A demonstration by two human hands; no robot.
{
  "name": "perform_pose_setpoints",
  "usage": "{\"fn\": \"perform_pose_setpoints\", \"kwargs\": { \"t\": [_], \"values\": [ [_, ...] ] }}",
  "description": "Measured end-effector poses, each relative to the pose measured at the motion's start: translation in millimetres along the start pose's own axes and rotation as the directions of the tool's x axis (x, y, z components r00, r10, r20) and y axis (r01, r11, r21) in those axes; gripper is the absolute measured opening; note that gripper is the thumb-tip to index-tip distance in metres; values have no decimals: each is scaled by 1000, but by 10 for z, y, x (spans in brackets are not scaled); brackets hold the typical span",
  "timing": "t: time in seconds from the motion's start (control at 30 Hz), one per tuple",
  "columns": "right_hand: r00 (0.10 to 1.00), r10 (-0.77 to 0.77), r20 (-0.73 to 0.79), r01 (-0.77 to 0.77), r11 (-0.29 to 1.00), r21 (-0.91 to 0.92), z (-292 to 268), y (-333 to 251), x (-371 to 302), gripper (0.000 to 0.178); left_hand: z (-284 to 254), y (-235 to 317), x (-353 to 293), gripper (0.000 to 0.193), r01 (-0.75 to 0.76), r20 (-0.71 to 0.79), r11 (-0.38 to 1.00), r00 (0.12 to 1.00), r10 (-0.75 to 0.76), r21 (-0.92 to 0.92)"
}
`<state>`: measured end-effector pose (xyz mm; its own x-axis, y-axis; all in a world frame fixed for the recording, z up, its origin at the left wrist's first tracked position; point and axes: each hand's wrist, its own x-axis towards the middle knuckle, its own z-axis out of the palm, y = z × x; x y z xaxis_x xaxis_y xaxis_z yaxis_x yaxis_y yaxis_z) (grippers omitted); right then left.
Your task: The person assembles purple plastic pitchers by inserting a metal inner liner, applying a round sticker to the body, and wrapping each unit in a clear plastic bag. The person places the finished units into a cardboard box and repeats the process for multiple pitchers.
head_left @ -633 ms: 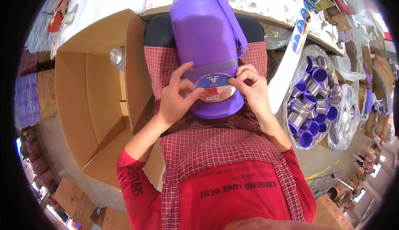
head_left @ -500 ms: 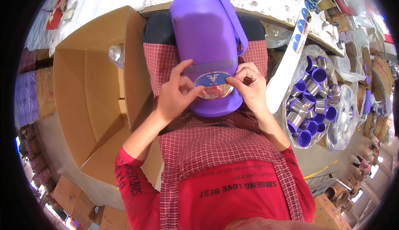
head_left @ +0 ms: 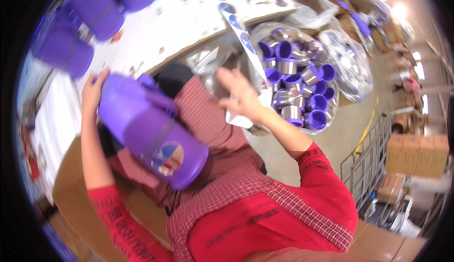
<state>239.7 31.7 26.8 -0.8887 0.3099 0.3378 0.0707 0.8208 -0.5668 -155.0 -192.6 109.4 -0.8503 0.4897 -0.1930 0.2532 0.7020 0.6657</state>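
A large purple insulated jug [head_left: 137, 113] with a side handle lies slanted across my lap, its top toward the upper left. My left hand [head_left: 91, 94] is closed around the jug's top end. An oval blue and silver sticker [head_left: 168, 158] sits on the jug's side near its base. Away from the jug, my right hand [head_left: 240, 94] is raised with its fingers apart and holds nothing, blurred by motion. Beside it hangs a long white strip of blue oval stickers [head_left: 246, 42] from the table edge.
Several purple jugs [head_left: 94, 9] stand on the white-covered table [head_left: 175, 28] at the far left. A clear bag holds several steel cups with purple rims [head_left: 286, 67] on the right. An open cardboard box [head_left: 71, 184] is at the lower left. Stacked cartons [head_left: 416, 155] stand far right.
The jug has tilted and swung left. My left hand has moved from the sticker to the jug's top. My right hand has let go and moved away. The view has turned right.
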Motion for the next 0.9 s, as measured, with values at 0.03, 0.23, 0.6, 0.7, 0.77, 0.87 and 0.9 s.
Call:
{"fn": "perform_pose_setpoints", "kwargs": {
  "t": [0.03, 0.23, 0.6, 0.7, 0.77, 0.87, 0.9],
  "values": [
    [987, 101, -124, -106, 994, -36, -223, 407, -29, 67, -44, 19, 41, 54, 41, 84, 989, 995, -54, 145],
    [544, 518, -660, -777, 608, -162, -1376, 2420, -181, 48, -66, -280, -384, 57, -131, 90, 489, 911, 403, -862],
    [727, 459, -511, -648, 705, -289, -1627, 2309, 127, 38, 129, 46, -368, 63, -123, 206, 640, 886, 415, -758],
    [863, 75, -499, -197, 960, -198, -1473, 1170, 1016, 57, 170, 185, -403, 74, -118, 238, 587, 837, 494, -801],
    [908, 12, -420, -16, 1000, -6, -944, 346, 1705, 71, 234, 293, -352, 80, -7, 251, 408, 779, 575, -913],
    [888, -257, -381, 252, 966, -65, -128, -609, 2452, 77, 262, 392, -293, 84, -2, 205, 404, 859, 469, -915],
    [894, -286, -344, 305, 952, 0, 27, -829, 2533, 76, 241, 406, -297, 84, 46, 210, 419, 911, 355, -907]
  ]
}}
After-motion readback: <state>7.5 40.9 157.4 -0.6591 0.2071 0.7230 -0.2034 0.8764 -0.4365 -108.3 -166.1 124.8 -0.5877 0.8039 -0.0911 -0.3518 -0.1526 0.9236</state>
